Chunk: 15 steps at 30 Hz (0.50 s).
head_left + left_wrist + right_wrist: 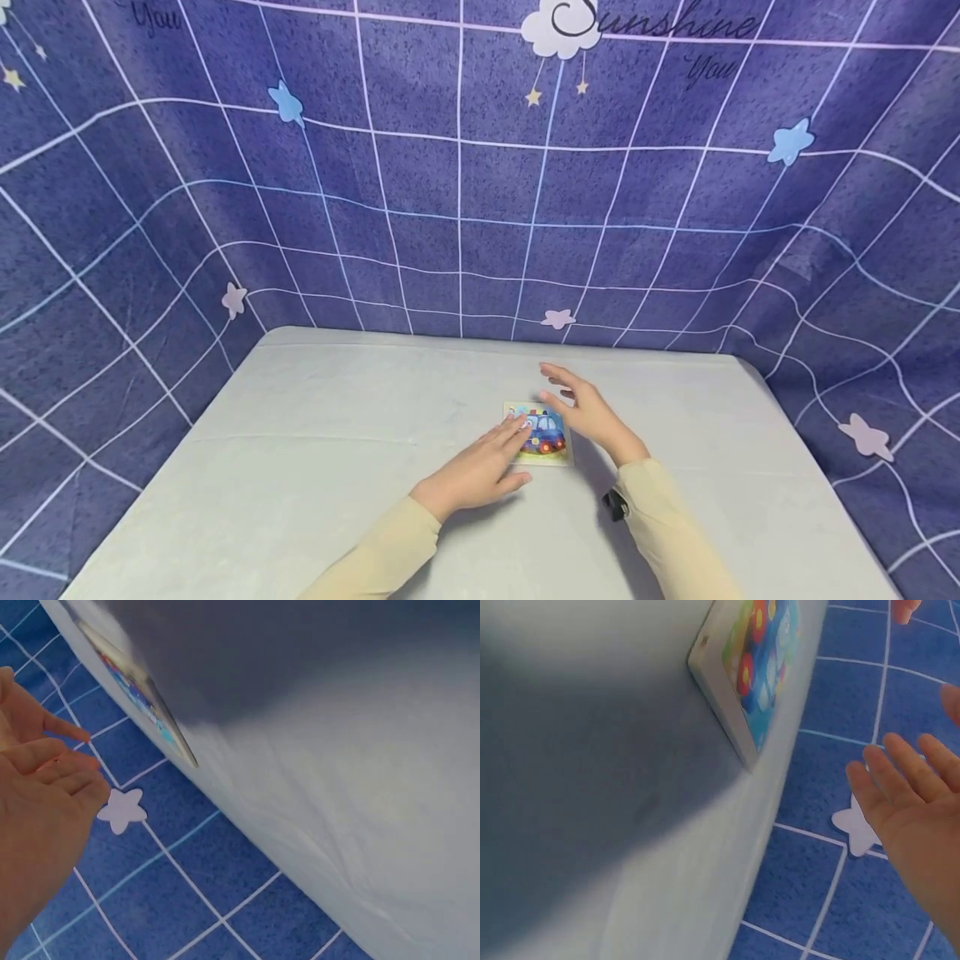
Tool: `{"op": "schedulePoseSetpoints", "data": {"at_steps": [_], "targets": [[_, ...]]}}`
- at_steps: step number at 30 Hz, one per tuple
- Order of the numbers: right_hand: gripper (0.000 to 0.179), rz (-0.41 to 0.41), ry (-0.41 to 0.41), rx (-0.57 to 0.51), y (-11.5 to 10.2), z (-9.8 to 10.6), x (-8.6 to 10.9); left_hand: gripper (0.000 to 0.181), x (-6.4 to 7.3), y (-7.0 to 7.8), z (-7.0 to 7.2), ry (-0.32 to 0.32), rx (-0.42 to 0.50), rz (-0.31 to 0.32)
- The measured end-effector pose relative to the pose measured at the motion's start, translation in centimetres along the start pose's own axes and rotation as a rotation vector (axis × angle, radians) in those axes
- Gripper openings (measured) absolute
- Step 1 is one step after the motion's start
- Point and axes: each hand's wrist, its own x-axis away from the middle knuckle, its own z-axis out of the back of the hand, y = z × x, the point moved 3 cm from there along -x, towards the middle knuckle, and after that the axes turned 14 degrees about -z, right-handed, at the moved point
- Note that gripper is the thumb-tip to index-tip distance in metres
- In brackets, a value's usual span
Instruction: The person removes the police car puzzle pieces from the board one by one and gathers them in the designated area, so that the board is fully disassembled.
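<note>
A small, thin square picture board (551,442) lies flat on the table, printed with a blue car with red wheels. My left hand (474,468) reaches over the board's left side with fingers extended, hiding part of the picture. Above the far right corner, my right hand (591,414) hovers with fingers loosely spread and nothing in its grasp. From the right wrist view, the board (761,667) shows a pale, thick edge, and the right palm (919,817) is apart from it. The left wrist view catches the board (139,694) at a steep angle, beside the left hand (45,817).
A pale grey cloth covers the table (337,500). Behind it and along both sides hangs a dark blue curtain (412,183) with white grid lines, stars and clouds. A small black device (616,505) sits at the right wrist, by a beige sleeve (667,533).
</note>
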Motion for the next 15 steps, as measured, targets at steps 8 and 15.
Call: {"op": "schedulePoseSetpoints", "data": {"at_steps": [8,15], "targets": [[0.053,-0.090,-0.114,-0.081,0.6,-1.5,-1.2,0.069,-1.0,0.2,-1.1,-0.090,-0.027,-0.025],[0.051,-0.112,-0.149,-0.060,1.3,-2.5,-1.6,0.071,-1.2,0.3,-1.5,-0.143,-0.038,0.006]]}}
